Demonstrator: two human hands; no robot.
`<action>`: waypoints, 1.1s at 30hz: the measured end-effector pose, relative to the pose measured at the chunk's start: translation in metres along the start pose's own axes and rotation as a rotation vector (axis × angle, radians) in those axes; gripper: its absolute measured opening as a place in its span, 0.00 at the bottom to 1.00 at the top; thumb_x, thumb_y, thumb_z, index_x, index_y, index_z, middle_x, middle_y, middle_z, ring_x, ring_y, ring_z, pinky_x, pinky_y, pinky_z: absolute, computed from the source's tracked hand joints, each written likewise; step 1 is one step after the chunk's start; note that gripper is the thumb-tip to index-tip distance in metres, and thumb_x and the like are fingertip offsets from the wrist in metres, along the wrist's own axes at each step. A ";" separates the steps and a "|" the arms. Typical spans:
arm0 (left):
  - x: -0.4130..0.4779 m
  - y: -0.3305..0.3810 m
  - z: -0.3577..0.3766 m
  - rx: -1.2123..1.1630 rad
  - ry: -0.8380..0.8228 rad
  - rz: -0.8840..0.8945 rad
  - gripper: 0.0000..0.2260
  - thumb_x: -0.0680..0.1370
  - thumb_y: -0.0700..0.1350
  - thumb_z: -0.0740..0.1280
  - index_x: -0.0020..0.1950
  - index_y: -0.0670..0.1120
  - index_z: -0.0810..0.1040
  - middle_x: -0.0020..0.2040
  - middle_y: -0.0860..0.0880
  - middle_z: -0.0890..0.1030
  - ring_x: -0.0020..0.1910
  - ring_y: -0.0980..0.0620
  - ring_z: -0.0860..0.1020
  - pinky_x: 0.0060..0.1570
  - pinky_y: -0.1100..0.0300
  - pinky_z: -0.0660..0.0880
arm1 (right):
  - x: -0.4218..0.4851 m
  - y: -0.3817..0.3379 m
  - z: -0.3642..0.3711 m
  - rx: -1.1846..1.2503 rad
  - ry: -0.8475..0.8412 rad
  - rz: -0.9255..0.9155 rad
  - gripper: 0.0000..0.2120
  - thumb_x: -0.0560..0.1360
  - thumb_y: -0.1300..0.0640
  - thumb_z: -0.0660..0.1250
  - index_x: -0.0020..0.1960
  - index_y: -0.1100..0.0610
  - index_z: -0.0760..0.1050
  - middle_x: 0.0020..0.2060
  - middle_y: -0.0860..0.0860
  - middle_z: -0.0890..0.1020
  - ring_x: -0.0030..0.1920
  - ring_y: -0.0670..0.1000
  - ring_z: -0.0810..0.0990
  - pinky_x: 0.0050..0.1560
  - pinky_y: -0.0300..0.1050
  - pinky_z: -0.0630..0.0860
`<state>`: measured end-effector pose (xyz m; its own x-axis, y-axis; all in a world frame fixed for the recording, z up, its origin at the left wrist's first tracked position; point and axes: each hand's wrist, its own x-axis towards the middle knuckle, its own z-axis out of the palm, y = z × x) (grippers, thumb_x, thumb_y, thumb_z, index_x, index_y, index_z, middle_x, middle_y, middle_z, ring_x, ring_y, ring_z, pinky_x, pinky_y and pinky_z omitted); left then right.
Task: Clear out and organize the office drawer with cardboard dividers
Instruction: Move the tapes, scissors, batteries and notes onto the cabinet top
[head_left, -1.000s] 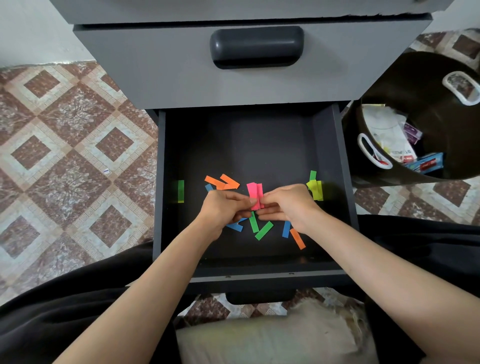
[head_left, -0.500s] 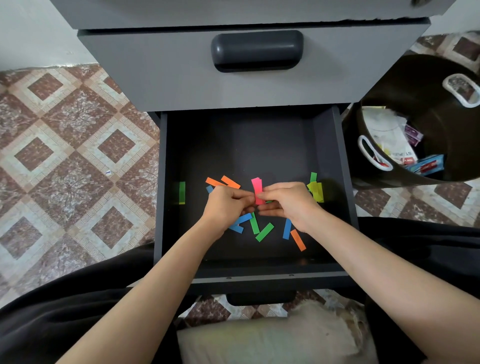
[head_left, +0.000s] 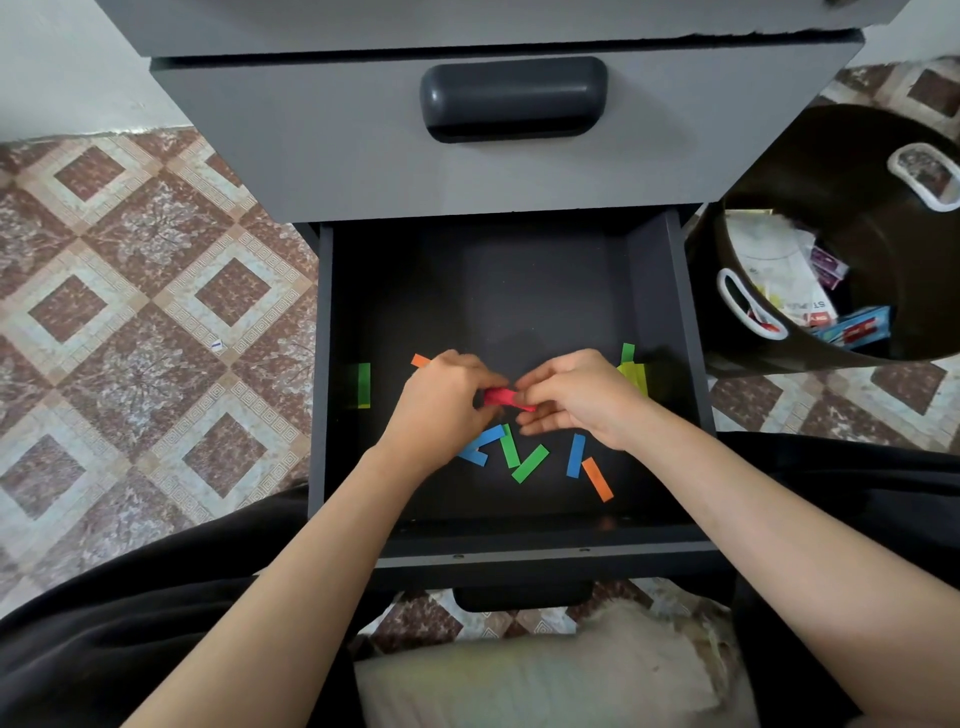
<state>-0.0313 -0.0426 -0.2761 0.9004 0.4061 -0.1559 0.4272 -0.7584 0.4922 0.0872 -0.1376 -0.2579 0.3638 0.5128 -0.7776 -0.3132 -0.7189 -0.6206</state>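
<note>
Since the earlier frame, the pink strips (head_left: 501, 397) turn from upright to flat, bunched between both hands. The left hand (head_left: 441, 405) and right hand (head_left: 576, 397) each pinch one end over the middle of the open drawer (head_left: 691, 364). Loose coloured strips (head_left: 530, 463) lie at 6 o'clock of the hands. Keep the pinch firm and gather these before lifting out.

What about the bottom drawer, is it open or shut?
Open. The bottom drawer is pulled out, dark floor showing; left hand and right hand pinch a pink strip inside.

Soft even daylight, wide-angle edge distortion
</note>
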 end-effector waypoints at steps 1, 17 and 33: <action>0.000 0.000 -0.001 0.014 -0.001 -0.010 0.10 0.75 0.43 0.69 0.55 0.46 0.83 0.50 0.47 0.83 0.51 0.49 0.76 0.51 0.53 0.74 | 0.000 0.000 0.000 0.000 -0.011 -0.008 0.06 0.73 0.70 0.67 0.50 0.66 0.77 0.36 0.58 0.80 0.33 0.51 0.82 0.34 0.40 0.81; 0.002 0.002 -0.003 0.276 -0.109 -0.014 0.15 0.78 0.58 0.60 0.56 0.53 0.81 0.48 0.51 0.80 0.51 0.53 0.73 0.50 0.62 0.62 | -0.001 0.007 0.008 -0.872 0.089 -0.485 0.09 0.75 0.58 0.67 0.51 0.61 0.82 0.42 0.59 0.81 0.42 0.57 0.79 0.45 0.50 0.78; 0.006 0.004 -0.001 0.400 -0.202 -0.097 0.11 0.79 0.51 0.59 0.52 0.50 0.80 0.40 0.52 0.71 0.43 0.53 0.71 0.57 0.60 0.64 | -0.002 0.013 0.014 -1.201 0.148 -0.417 0.13 0.75 0.57 0.67 0.58 0.60 0.76 0.48 0.53 0.77 0.41 0.49 0.73 0.42 0.40 0.73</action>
<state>-0.0246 -0.0429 -0.2736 0.8358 0.4071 -0.3684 0.4722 -0.8754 0.1039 0.0700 -0.1417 -0.2659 0.3612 0.7992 -0.4803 0.8044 -0.5276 -0.2730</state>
